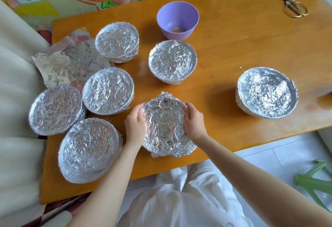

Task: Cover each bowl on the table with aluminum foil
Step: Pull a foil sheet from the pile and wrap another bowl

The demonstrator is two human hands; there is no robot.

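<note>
At the near edge of the bench (233, 50), my left hand (134, 126) and right hand (195, 120) curl around the sides of the foil-wrapped bowl (164, 127). Farther off, the purple bowl (177, 19) stands uncovered.

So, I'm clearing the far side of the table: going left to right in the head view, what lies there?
Loose crumpled sheet of aluminium foil → round foil-covered bowl → uncovered purple plastic bowl → gold-handled scissors.
</note>
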